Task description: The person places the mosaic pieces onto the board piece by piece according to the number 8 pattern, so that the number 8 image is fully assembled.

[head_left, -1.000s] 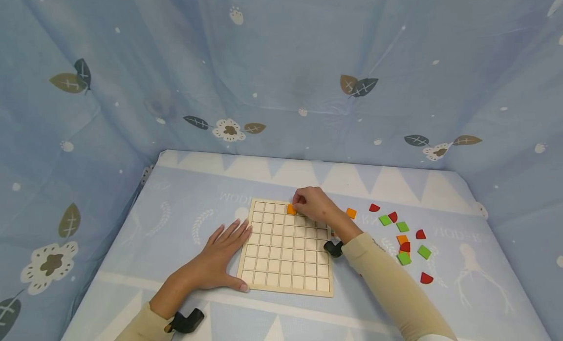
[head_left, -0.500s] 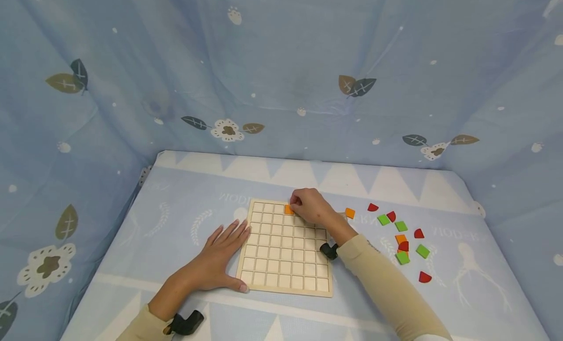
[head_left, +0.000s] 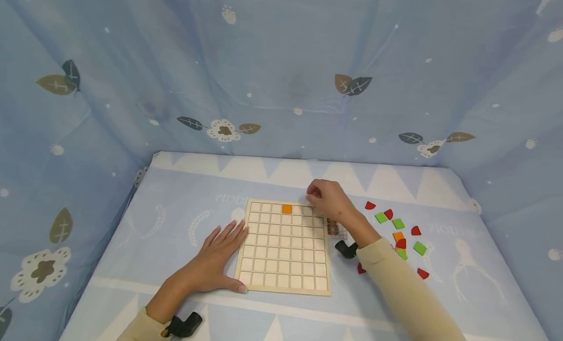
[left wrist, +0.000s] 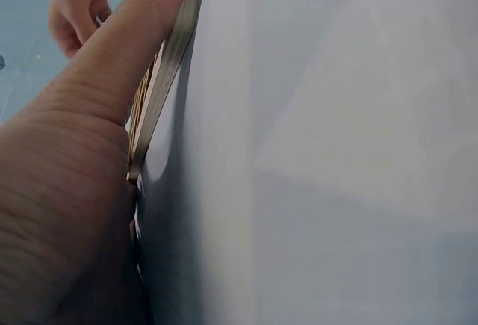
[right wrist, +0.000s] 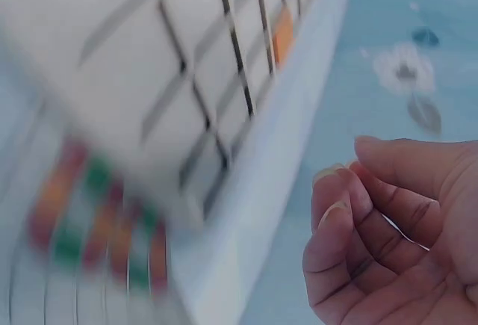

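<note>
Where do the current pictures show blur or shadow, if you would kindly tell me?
Head view: fairly clear, with a soft shadow over the board at its upper right. Left wrist view: dim, with a dark shadow beside the board and a blurry tabletop. Right wrist view: the coloured patches beside the board are smeared, while the right grip looks sharper.

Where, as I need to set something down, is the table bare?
Bare: from the left hand to the table's left edge; beyond the board, toward the curtain, left of the right hand. Crowded: right of the board, with a patterned card and coloured pieces.
</note>
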Tool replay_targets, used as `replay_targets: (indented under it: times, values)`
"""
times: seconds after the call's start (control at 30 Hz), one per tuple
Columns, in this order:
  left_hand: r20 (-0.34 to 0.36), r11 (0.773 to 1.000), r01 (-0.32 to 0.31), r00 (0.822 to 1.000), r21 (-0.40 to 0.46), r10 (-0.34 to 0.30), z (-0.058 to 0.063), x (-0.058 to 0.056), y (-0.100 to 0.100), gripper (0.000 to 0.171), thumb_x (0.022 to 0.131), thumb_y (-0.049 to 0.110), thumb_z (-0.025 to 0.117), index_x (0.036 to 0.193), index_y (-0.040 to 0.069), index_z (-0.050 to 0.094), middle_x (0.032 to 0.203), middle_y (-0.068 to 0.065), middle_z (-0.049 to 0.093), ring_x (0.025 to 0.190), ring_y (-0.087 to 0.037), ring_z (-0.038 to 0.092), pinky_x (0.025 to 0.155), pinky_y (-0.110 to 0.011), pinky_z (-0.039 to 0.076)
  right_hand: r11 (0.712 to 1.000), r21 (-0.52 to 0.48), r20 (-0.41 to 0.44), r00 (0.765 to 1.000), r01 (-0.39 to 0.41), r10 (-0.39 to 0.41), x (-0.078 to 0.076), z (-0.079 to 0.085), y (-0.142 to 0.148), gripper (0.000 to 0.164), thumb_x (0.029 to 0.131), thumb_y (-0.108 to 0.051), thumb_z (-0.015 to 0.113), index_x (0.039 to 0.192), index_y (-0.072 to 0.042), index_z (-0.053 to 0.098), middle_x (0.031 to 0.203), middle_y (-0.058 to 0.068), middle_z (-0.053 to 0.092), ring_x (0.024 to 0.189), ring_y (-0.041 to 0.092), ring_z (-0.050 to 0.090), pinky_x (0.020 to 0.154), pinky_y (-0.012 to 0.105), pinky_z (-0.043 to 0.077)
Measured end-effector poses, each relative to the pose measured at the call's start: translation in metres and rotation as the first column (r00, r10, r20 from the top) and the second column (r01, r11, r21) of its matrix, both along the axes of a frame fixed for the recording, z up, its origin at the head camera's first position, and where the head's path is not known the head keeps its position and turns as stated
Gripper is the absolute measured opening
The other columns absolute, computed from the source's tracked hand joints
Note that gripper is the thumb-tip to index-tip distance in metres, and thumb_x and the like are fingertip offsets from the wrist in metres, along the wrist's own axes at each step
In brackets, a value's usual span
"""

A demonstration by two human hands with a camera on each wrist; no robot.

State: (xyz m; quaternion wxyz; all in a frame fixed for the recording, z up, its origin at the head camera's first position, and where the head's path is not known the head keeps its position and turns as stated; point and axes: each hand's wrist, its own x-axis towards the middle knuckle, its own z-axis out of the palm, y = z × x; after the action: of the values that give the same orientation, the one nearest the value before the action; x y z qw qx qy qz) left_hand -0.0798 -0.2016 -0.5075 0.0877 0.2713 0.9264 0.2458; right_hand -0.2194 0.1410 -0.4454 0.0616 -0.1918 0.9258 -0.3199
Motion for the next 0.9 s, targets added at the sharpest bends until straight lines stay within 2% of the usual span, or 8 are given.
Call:
replay_targets:
  times: [0.17,0.3,0.43,0.53,0.67,0.77,0.9]
  values:
    - [-0.003,1.0,0.005,1.0,0.011,-0.005,0.001,0.0,-0.002,0.135,0.07,0.078,0.08,0.167,0.005,0.021,0.174,-0.012,0.012,0.16,-0.038,0.008,0.123,-0.061,0.001,0.992,0.025,-0.017,0.992,0.122,-0.122,-0.002,0.013,0.045,0.014,0.101,-0.016,0.07,0.107,-0.004,0.072,0.097,0.009,0.07,0.088,0.025,0.063,0.078,0.043,0.055]
    - [0.013,1.0,0.003,1.0,0.004,-0.003,0.002,0.0,-0.002,0.135,0.07,0.077,0.08,0.167,0.005,0.02,0.175,-0.011,0.011,0.16,-0.036,0.006,0.124,-0.06,0.001,0.97,0.066,0.009,0.972,0.234,-0.235,-0.005,0.013,0.082,0.02,0.103,-0.019,0.067,0.11,0.0,0.071,0.098,0.014,0.07,0.082,0.027,0.065,0.07,0.041,0.056]
    - [0.021,1.0,0.002,1.0,0.002,-0.002,0.0,-0.001,-0.003,0.136,0.069,0.077,0.081,0.167,0.007,0.019,0.175,-0.01,0.01,0.16,-0.035,0.004,0.124,-0.058,-0.001,0.928,0.159,0.116,0.927,0.336,-0.356,-0.009,0.007,0.111,0.027,0.104,-0.024,0.064,0.108,0.002,0.068,0.092,0.015,0.067,0.073,0.027,0.062,0.06,0.035,0.053]
    - [0.031,1.0,-0.003,1.0,-0.011,0.003,-0.003,-0.001,-0.003,0.138,0.068,0.079,0.08,0.168,0.01,0.017,0.175,-0.007,0.007,0.161,-0.031,0.002,0.125,-0.055,-0.004,0.892,0.263,0.189,0.887,0.367,-0.421,-0.01,0.001,0.125,0.031,0.104,-0.028,0.064,0.103,0.003,0.065,0.088,0.015,0.063,0.074,0.027,0.059,0.06,0.033,0.051]
    - [0.047,1.0,-0.01,0.999,-0.025,0.011,-0.006,-0.002,-0.003,0.139,0.066,0.081,0.079,0.169,0.013,0.015,0.176,-0.003,0.005,0.161,-0.028,-0.001,0.125,-0.053,-0.006,0.851,0.354,0.256,0.835,0.388,-0.487,-0.01,-0.007,0.132,0.038,0.101,-0.032,0.068,0.101,0.006,0.062,0.088,0.017,0.058,0.079,0.031,0.057,0.064,0.034,0.05]
    - [0.051,1.0,-0.01,0.999,-0.024,0.011,-0.005,-0.003,-0.002,0.139,0.066,0.081,0.08,0.169,0.013,0.015,0.176,-0.003,0.005,0.161,-0.029,-0.001,0.125,-0.053,-0.006,0.832,0.382,0.287,0.804,0.402,-0.52,-0.01,-0.011,0.132,0.043,0.099,-0.034,0.071,0.104,0.008,0.061,0.09,0.019,0.057,0.083,0.032,0.057,0.068,0.036,0.049]
    - [0.052,1.0,-0.009,0.999,-0.024,0.011,-0.004,-0.003,-0.002,0.139,0.066,0.082,0.079,0.169,0.012,0.015,0.176,-0.004,0.005,0.161,-0.029,-0.001,0.125,-0.053,-0.006,0.824,0.385,0.307,0.785,0.415,-0.539,-0.012,-0.013,0.132,0.044,0.098,-0.032,0.073,0.108,0.01,0.061,0.093,0.02,0.058,0.085,0.033,0.056,0.07,0.037,0.05]
